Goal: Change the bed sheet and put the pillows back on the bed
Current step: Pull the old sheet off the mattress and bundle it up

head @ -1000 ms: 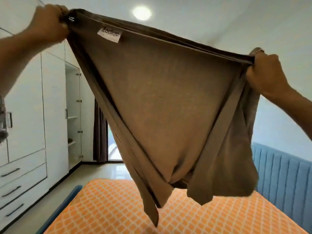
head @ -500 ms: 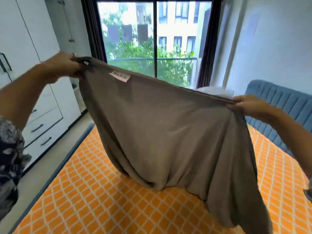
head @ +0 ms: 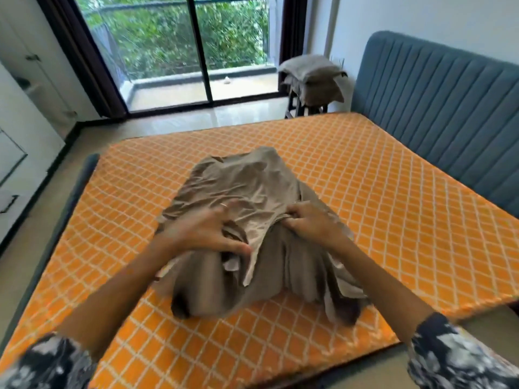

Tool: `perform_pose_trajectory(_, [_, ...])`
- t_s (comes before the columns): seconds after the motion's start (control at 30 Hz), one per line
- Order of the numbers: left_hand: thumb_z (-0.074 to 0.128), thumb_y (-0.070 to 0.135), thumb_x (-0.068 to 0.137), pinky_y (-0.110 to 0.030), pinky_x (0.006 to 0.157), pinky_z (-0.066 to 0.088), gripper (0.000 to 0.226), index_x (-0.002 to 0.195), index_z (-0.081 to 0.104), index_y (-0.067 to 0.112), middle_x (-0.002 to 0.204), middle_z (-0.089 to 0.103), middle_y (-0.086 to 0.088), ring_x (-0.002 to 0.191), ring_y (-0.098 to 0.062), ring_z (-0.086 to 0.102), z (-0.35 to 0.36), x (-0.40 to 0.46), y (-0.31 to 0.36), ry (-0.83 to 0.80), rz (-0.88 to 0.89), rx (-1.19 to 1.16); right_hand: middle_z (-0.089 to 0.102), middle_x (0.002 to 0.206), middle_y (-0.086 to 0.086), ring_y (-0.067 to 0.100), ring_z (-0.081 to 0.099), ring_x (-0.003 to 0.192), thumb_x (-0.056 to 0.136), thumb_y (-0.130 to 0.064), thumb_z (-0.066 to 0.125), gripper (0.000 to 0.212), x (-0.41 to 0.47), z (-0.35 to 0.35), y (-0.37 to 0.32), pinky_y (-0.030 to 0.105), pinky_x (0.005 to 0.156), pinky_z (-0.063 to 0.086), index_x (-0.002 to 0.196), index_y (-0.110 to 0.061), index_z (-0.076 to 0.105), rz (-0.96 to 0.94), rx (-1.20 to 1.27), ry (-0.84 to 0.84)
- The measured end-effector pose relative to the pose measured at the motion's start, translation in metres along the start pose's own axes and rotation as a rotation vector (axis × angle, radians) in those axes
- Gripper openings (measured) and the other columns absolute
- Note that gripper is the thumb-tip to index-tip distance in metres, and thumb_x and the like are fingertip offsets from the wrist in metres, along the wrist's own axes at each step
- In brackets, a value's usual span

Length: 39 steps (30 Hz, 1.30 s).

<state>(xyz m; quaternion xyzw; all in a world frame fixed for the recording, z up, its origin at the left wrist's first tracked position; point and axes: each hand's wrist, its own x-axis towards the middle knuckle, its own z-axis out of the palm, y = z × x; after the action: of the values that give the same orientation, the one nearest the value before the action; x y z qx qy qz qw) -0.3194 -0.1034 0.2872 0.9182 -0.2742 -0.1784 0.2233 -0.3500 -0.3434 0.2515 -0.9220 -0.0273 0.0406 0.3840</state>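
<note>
I have the taupe bed sheet (head: 247, 192) lying bunched on the bare orange lattice-patterned mattress (head: 379, 192), toward the near edge and roughly midway across it, because it has to be opened out from there before it can cover the bed. My right hand (head: 311, 223) is clenched on a gathered fold of the sheet, fingers curled into the cloth, so I judge it is there to hold one layer while the other is found. My left hand (head: 205, 231) rests on the heap with fingers spread and the thumb tucked at a loose edge; it is blurred, so whether it pinches that edge or only presses I cannot tell.

The sheet looks thin and soft, creased all over, several layers folded on themselves, with a narrow hem strip hanging toward me between my hands and darker folds spilling toward the mattress's near edge. None of it is spread or tucked yet.

Beyond the mattress's far corner, beside the blue ribbed headboard (head: 438, 108), pillows in matching taupe cases (head: 311, 77) sit stacked on a stool, off the bed, waiting until the sheet is on.
</note>
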Motion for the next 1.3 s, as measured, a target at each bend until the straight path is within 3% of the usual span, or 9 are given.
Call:
perform_pose_trajectory(0.17, [0.058, 0.046, 0.083, -0.033, 0.074, 0.046, 0.041, 0.119, 0.058, 0.027, 0.108, 0.069, 0.001, 0.101, -0.024, 0.064, 0.066, 0.012, 0.037, 0.208, 0.064, 0.336, 0.071, 0.096, 0.007, 0.023, 0.064, 0.091, 0.087, -0.016, 0.055, 0.018, -0.043, 0.048, -0.026, 0.031, 0.076, 0.046, 0.099, -0.015, 0.068, -0.04, 0.004, 0.161])
perform_pose_trajectory(0.33, [0.052, 0.036, 0.08, -0.029, 0.052, 0.041, 0.026, 0.098, 0.068, 0.026, 0.08, 0.07, -0.002, 0.072, -0.026, 0.068, 0.072, -0.022, 0.012, 0.131, 0.32, 0.603, 0.068, 0.098, 0.007, 0.027, 0.062, 0.093, 0.089, -0.018, 0.053, 0.017, -0.096, 0.086, -0.027, 0.037, 0.076, 0.048, 0.103, -0.017, 0.062, -0.061, 0.012, 0.225])
perform_pose_trajectory(0.43, [0.044, 0.038, 0.072, -0.024, 0.033, 0.034, 0.03, 0.076, 0.07, 0.024, 0.05, 0.06, 0.001, 0.04, -0.023, 0.057, 0.069, -0.039, 0.007, 0.068, 0.341, 0.652, 0.065, 0.106, 0.003, 0.023, 0.06, 0.099, 0.091, -0.029, 0.049, 0.024, -0.109, 0.109, -0.023, 0.039, 0.08, 0.05, 0.111, -0.02, 0.056, -0.027, 0.108, 0.21])
perform_pose_trajectory(0.57, [0.039, 0.038, 0.074, -0.02, 0.038, 0.02, 0.035, 0.073, 0.068, 0.018, 0.047, 0.056, -0.004, 0.04, -0.028, 0.056, 0.05, -0.045, 0.008, 0.143, 0.309, 0.586, 0.059, 0.118, -0.006, 0.015, 0.059, 0.11, 0.09, -0.045, 0.052, 0.041, -0.104, 0.117, 0.003, 0.04, 0.089, 0.05, 0.128, -0.033, 0.041, 0.003, 0.336, 0.16])
perform_pose_trajectory(0.73, [0.036, 0.041, 0.078, -0.022, 0.044, 0.027, 0.044, 0.083, 0.071, 0.014, 0.056, 0.062, -0.01, 0.051, -0.033, 0.061, 0.015, -0.038, 0.007, 0.243, 0.279, 0.48, 0.042, 0.142, -0.003, 0.014, 0.046, 0.127, 0.092, -0.017, 0.057, 0.062, -0.094, 0.115, 0.046, 0.031, 0.105, 0.04, 0.144, -0.03, 0.026, 0.098, 0.395, 0.201])
perform_pose_trajectory(0.8, [0.035, 0.042, 0.078, -0.023, 0.045, 0.026, 0.045, 0.08, 0.068, 0.012, 0.054, 0.06, -0.01, 0.051, -0.034, 0.06, 0.002, -0.032, 0.009, 0.285, 0.295, 0.469, 0.046, 0.136, -0.002, 0.009, 0.05, 0.117, 0.092, -0.006, 0.052, 0.063, -0.089, 0.11, 0.058, 0.021, 0.097, 0.041, 0.144, -0.029, 0.025, 0.164, 0.443, 0.222])
perform_pose_trajectory(0.93, [0.038, 0.043, 0.077, -0.026, 0.046, 0.035, 0.054, 0.09, 0.074, 0.005, 0.057, 0.064, -0.015, 0.052, -0.036, 0.062, -0.019, -0.021, 0.016, 0.388, 0.335, 0.44, 0.055, 0.122, 0.001, 0.0, 0.055, 0.087, 0.09, -0.002, 0.043, 0.055, -0.076, 0.103, 0.072, 0.011, 0.071, 0.041, 0.135, -0.031, 0.032, 0.253, 0.528, 0.299])
perform_pose_trajectory(1.1, [0.05, 0.028, 0.076, -0.028, 0.05, 0.039, 0.043, 0.1, 0.074, 0.001, 0.069, 0.07, -0.019, 0.061, -0.037, 0.066, -0.032, -0.013, 0.024, 0.417, 0.321, 0.444, 0.065, 0.104, 0.008, 0.019, 0.062, 0.089, 0.094, -0.006, 0.047, 0.032, -0.063, 0.108, 0.077, 0.032, 0.078, 0.049, 0.117, -0.028, 0.043, 0.298, 0.544, 0.445])
perform_pose_trajectory(1.3, [0.046, 0.033, 0.077, -0.023, 0.046, 0.025, 0.03, 0.073, 0.067, 0.011, 0.046, 0.049, 0.004, 0.045, -0.018, 0.048, -0.042, -0.003, 0.034, 0.396, 0.258, 0.392, 0.072, 0.097, 0.012, 0.026, 0.065, 0.094, 0.092, -0.007, 0.054, 0.017, -0.026, 0.063, 0.092, 0.03, 0.078, 0.047, 0.097, -0.012, 0.07, 0.271, 0.279, 0.509])
